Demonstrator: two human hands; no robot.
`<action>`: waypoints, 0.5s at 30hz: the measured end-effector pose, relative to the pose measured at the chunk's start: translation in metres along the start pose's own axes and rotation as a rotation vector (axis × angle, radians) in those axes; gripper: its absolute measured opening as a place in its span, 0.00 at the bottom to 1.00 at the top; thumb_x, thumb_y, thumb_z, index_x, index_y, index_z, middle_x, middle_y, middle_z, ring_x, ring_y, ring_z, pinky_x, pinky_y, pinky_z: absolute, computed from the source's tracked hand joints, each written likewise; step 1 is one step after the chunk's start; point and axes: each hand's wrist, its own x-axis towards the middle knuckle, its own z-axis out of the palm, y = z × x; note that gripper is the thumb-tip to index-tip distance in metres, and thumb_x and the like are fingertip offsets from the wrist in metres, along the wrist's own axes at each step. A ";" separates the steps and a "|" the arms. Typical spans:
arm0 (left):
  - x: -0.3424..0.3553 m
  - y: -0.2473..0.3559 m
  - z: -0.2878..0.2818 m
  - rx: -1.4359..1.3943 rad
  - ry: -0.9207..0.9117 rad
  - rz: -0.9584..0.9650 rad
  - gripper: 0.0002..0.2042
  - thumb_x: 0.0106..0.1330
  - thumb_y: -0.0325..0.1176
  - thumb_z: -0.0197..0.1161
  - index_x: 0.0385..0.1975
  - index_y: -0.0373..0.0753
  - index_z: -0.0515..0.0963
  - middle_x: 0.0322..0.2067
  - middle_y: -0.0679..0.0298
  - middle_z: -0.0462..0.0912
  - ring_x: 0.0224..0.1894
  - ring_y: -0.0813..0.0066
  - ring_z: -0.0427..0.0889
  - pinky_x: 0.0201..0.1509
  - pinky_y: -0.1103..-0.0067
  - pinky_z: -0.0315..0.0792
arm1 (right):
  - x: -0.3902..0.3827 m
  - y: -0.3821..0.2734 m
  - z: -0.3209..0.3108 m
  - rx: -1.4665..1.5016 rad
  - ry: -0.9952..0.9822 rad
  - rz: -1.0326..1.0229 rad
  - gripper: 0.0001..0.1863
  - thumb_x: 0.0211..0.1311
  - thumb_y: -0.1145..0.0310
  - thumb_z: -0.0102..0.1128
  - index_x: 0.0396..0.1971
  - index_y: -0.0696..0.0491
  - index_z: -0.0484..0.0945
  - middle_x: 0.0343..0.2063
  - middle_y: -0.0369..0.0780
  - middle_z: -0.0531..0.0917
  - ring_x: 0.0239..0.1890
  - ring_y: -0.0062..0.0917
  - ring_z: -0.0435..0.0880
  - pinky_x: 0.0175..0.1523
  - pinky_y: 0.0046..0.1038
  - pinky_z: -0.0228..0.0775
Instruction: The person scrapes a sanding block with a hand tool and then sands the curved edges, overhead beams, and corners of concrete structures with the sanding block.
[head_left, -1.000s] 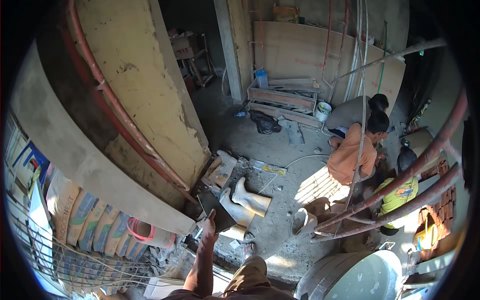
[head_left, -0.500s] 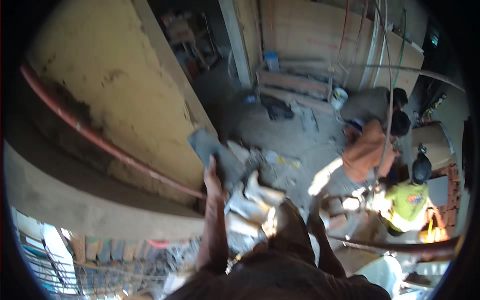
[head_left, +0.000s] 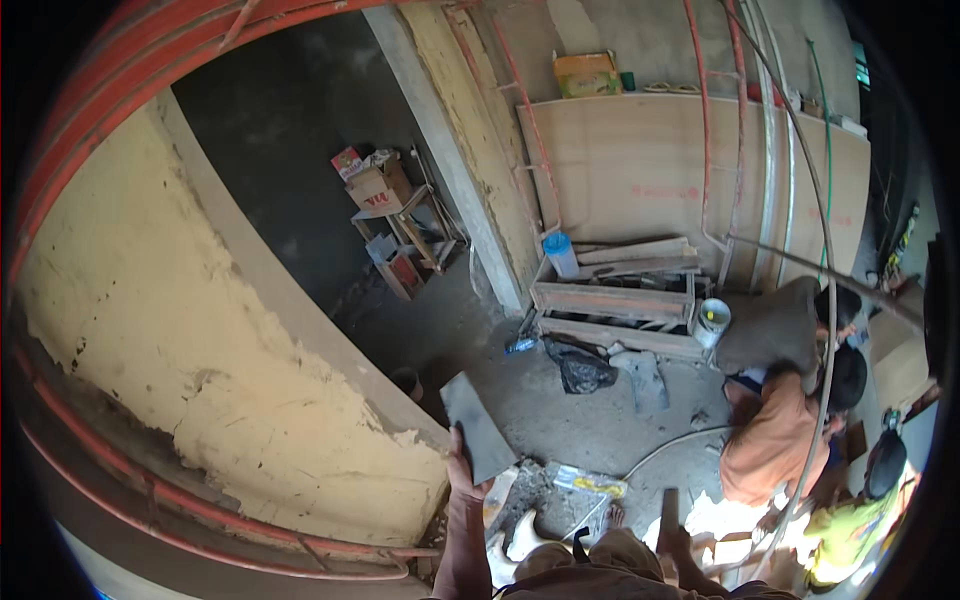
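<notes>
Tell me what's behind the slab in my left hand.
Grey floor shows past the right edge of the slab, and yellow wall shows to its left. Whatever lies directly behind it is covered, so I can't tell.

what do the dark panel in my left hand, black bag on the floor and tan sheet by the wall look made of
Dark panel: matte grey, flat, straight-edged; possibly tile, metal or board. Black bag: likely thin, slightly glossy plastic, from its crumpled, light-catching folds. Tan sheet: probably plywood, dull and smooth, from its broad, even face.
</notes>
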 end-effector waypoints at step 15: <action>0.145 -0.080 0.028 0.335 0.068 -0.446 0.26 0.75 0.51 0.49 0.62 0.37 0.68 0.51 0.54 0.81 0.47 0.62 0.84 0.52 0.68 0.79 | 0.106 -0.488 -0.034 -0.104 0.137 -0.787 0.15 0.59 0.58 0.64 0.39 0.52 0.78 0.36 0.45 0.83 0.42 0.45 0.82 0.49 0.45 0.67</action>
